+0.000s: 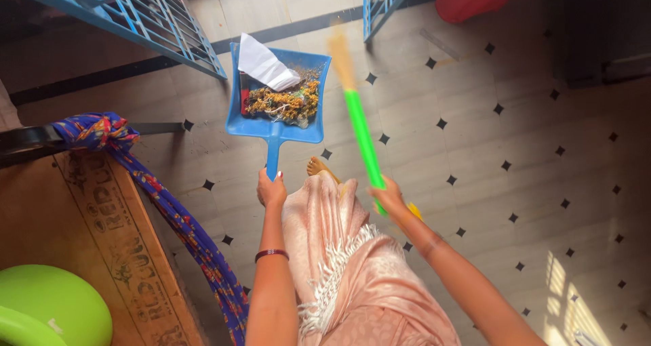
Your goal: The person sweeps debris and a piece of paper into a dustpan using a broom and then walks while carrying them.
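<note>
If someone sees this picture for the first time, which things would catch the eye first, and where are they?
The blue dustpan, upper centre, stands out: the left hand holds its handle, and it carries dried yellow-brown debris and white paper. Just right of it, the right hand grips a bright green broom handle over the pale tiled floor. A blue patterned cloth trails down the left side.

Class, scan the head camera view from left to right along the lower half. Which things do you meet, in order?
Green plastic stool → wooden crate → blue patterned cloth → left hand → pink garment → right hand.
</note>
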